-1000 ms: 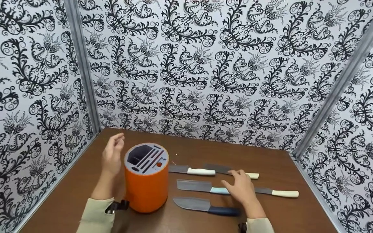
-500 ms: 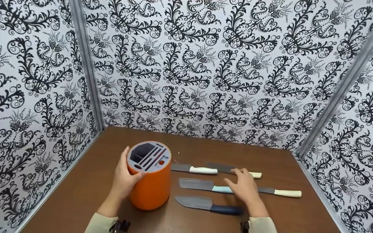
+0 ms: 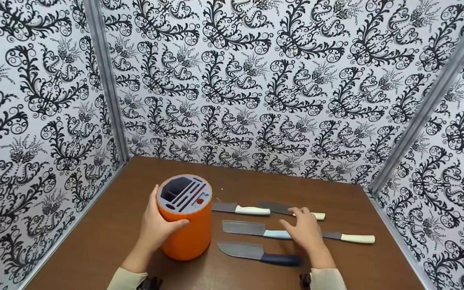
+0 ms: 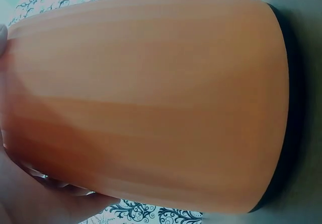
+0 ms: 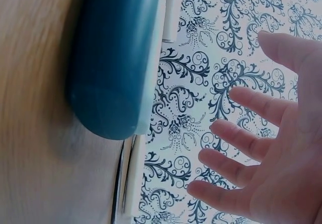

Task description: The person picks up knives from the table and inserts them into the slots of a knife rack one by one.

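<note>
An orange cylindrical knife holder (image 3: 191,237) with a grey slotted top stands upright on the table. My left hand (image 3: 154,225) grips its upper left side, the thumb across the front and the fingers round the back, mostly hidden. The holder's side (image 4: 161,88) fills the left wrist view. Over the light-blue handle (image 3: 275,234) of a cleaver hovers my right hand (image 3: 306,231), fingers spread and holding nothing. Nearer to me lies a knife with a navy handle (image 3: 281,259). That blue handle (image 5: 113,63) looms beside my spread right hand (image 5: 271,148) in the right wrist view.
Behind the cleaver lie a white-handled knife (image 3: 252,210) and a cream-handled knife (image 3: 316,216). Another cream-handled knife (image 3: 357,239) lies to the right. Patterned walls (image 3: 232,88) enclose the brown table (image 3: 95,241) at the back and sides.
My left hand came from beside the holder and took hold of its upper side; its thumb then slid further across the front. My right hand stays hovering over the knives, nearly still.
</note>
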A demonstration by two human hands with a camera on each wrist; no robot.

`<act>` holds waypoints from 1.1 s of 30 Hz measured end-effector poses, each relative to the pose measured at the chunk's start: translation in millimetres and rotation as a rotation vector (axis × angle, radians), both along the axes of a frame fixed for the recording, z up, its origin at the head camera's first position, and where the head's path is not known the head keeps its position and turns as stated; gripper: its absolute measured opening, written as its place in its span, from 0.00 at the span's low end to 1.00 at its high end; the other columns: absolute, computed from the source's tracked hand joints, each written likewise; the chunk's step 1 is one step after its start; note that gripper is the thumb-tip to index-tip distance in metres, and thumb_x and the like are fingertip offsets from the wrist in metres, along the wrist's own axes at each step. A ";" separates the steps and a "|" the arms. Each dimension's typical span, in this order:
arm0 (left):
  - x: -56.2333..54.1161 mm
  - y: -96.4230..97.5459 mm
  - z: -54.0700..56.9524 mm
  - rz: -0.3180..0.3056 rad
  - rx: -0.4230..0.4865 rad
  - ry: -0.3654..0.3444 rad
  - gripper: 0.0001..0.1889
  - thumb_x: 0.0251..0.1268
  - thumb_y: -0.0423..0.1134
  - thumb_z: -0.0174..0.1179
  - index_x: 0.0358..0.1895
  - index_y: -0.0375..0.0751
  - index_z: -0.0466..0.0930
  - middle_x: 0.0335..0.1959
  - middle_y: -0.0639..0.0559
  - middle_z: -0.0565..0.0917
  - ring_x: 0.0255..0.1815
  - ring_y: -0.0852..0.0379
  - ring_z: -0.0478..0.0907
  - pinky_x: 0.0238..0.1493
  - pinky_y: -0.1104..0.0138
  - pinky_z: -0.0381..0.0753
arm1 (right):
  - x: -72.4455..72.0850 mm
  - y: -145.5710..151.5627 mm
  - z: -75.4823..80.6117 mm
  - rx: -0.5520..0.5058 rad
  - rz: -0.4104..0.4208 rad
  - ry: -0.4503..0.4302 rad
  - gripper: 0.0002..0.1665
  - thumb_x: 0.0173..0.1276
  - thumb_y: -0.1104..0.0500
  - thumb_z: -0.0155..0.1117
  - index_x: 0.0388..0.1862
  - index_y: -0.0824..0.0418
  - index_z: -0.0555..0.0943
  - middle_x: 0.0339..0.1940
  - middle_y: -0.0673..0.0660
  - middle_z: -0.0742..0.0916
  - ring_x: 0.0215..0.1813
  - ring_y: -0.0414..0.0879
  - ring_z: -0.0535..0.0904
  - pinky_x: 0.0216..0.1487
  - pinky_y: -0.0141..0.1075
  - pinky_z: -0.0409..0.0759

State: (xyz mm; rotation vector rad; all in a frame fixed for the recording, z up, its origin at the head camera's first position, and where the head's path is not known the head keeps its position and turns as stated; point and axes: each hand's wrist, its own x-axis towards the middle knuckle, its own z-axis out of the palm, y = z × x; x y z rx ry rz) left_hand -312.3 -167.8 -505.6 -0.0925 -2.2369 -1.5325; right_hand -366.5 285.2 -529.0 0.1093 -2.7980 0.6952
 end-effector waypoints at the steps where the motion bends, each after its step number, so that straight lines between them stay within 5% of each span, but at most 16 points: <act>1: 0.0 -0.1 -0.2 0.000 0.003 0.001 0.69 0.44 0.53 0.87 0.87 0.48 0.48 0.79 0.40 0.71 0.71 0.41 0.75 0.76 0.38 0.71 | -0.2 -0.2 0.1 0.002 0.000 0.001 0.30 0.72 0.42 0.72 0.66 0.55 0.83 0.62 0.64 0.82 0.64 0.68 0.78 0.56 0.65 0.81; 23: -3.7 0.0 -2.5 0.010 0.018 0.037 0.68 0.41 0.50 0.89 0.85 0.44 0.53 0.75 0.41 0.75 0.67 0.44 0.78 0.71 0.43 0.76 | -3.9 3.9 -6.0 -0.002 0.073 -0.054 0.29 0.64 0.54 0.79 0.63 0.60 0.86 0.67 0.68 0.84 0.69 0.69 0.79 0.68 0.64 0.77; 33: -3.9 -0.8 -5.5 0.010 0.014 0.052 0.67 0.42 0.51 0.89 0.85 0.43 0.53 0.76 0.41 0.74 0.67 0.43 0.77 0.72 0.42 0.76 | -3.6 1.8 -16.5 -0.062 0.150 -0.171 0.25 0.63 0.66 0.78 0.60 0.58 0.87 0.59 0.60 0.89 0.62 0.62 0.85 0.61 0.60 0.83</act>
